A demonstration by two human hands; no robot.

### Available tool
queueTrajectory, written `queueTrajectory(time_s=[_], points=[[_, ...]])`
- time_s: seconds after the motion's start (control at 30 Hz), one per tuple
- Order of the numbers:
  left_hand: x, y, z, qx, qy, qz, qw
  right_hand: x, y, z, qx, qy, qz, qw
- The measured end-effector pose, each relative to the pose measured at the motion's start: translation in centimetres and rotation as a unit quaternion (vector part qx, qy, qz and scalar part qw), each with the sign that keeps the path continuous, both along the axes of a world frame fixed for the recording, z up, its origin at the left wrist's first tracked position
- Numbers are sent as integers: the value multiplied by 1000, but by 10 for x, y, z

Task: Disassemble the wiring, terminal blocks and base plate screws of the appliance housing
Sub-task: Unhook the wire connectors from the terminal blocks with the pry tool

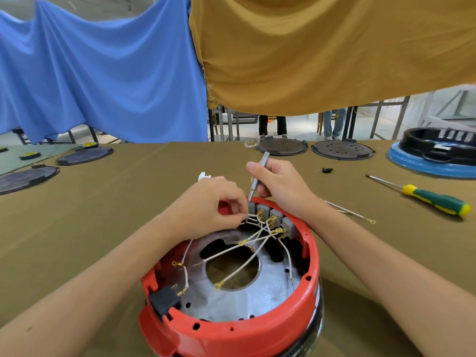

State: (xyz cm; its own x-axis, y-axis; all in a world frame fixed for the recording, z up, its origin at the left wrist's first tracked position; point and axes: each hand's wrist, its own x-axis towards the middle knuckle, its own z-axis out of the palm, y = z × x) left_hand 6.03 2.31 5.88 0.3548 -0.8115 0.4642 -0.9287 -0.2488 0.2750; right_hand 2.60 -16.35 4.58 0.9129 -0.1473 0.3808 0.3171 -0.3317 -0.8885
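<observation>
While the right hand (279,185) grips a slim grey metal driver (258,176) with curled fingers, its tip set down on the leftmost of the grey terminal blocks (273,218), the left hand (210,207) pinches a white wire (249,217) just beside that same block.

Terminal blocks: a row of grey pieces along the far inner wall of the housing, each with brass connectors facing inward.

Wiring (247,249): white leads with brass ring and spade ends, fanning from the blocks across the middle of the housing; several ring ends lie loose over the plate.

Appliance housing (231,331): round, red, upturned on the olive cloth of the table (103,202), close to the person. Inside it, a silver base plate (270,292) with a large round hole at centre; a black plug socket (163,301) at the near-left rim.

Right of the housing: a loose wire with ring end (347,211); farther right, a green and yellow screwdriver (425,195), lying flat, untouched.

Far edge of table: dark round plates (282,146), a small black part (327,170), a blue and black housing (435,153) at far right.

Behind: blue cloth (103,73) and ochre cloth (334,47) hung side by side
</observation>
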Motion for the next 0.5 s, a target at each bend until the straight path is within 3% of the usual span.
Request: queueTrajectory(time_s=[0.23,0.5], points=[[-1,0,1,-3,-6,-1,1000,-1,-1,-1,-32,-49,-27,998],[-2,0,0,-4,0,-2,1000,3,-2,-1,-26,-25,-15,999]])
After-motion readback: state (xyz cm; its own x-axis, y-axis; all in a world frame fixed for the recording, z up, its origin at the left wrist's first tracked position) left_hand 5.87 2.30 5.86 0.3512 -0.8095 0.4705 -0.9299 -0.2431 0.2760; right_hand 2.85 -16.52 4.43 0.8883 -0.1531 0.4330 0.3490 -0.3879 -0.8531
